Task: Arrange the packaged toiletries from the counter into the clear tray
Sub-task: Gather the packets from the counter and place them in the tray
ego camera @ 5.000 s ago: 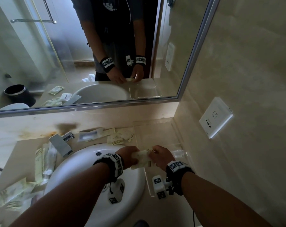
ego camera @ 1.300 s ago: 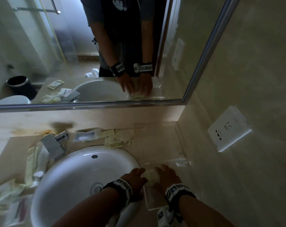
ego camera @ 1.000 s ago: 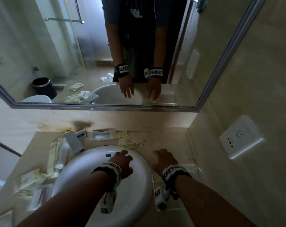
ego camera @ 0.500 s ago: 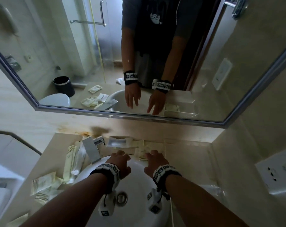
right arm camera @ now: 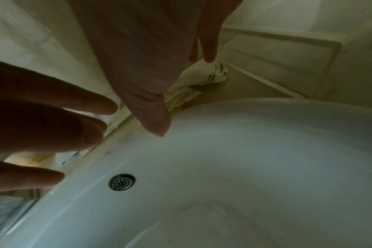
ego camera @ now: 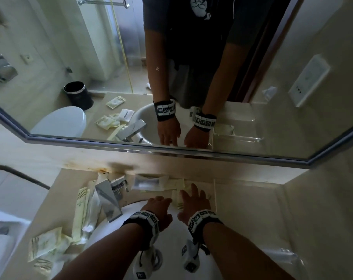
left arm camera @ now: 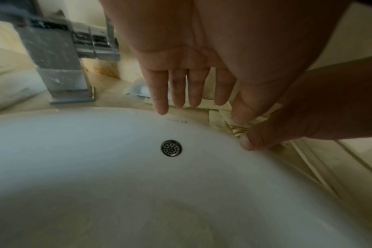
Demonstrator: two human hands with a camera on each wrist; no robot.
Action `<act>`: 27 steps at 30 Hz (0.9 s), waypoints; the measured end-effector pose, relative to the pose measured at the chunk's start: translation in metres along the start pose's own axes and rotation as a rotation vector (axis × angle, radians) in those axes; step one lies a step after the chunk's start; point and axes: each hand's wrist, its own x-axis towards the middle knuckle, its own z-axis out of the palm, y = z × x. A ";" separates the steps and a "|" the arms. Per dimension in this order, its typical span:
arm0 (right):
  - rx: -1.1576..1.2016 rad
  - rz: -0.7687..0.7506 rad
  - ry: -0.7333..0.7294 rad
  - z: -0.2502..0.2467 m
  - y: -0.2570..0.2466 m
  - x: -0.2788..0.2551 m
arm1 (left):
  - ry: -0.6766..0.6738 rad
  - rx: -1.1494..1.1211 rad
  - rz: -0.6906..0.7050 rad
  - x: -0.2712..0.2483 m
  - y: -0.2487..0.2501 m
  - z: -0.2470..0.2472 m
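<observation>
reaching over the back rim of the sink (ego camera: 115, 223), i have both hands spread and holding nothing: my left hand (ego camera: 158, 209) hovers with straight fingers above the basin edge, and my right hand (ego camera: 193, 201) is splayed wide over the small pile of cream packets (ego camera: 178, 201) lying on the counter (ego camera: 66, 190) between the sink and the clear tray (ego camera: 214, 190). in the right wrist view the thumb hangs just above a striped packet edge (right arm camera: 218, 72), though i cannot tell whether any fingertip touches it yet. the tray sits just to the right of that pile, running along the wall side; its contents are hard to read here. more packets lie left of the faucet (ego camera: 109, 197), well apart from my hands. my worry is the overlap: these sachets look flat and slippery, stacked loosely, so a careless pinch could lift two or flick one off the rim into the basin. the tray's thin wall is nearly invisible in this dim light, and i judge i could knock it while sweeping a packet across.
</observation>
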 end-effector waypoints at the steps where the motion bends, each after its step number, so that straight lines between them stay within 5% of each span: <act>1: 0.007 0.036 -0.034 0.001 0.000 0.004 | -0.014 -0.001 0.004 0.003 0.001 0.002; 7: 0.095 0.129 -0.138 0.003 0.000 0.018 | -0.059 0.002 0.016 0.018 0.001 0.011; 14: 0.096 -0.004 0.030 0.025 -0.003 0.019 | -0.040 -0.035 -0.002 0.024 0.004 0.010; 20: 0.049 -0.092 -0.033 0.014 0.008 0.020 | -0.019 -0.057 -0.021 0.023 0.007 0.010; 27: 0.206 -0.058 0.137 0.014 0.008 0.014 | -0.034 -0.060 -0.038 0.020 0.007 0.009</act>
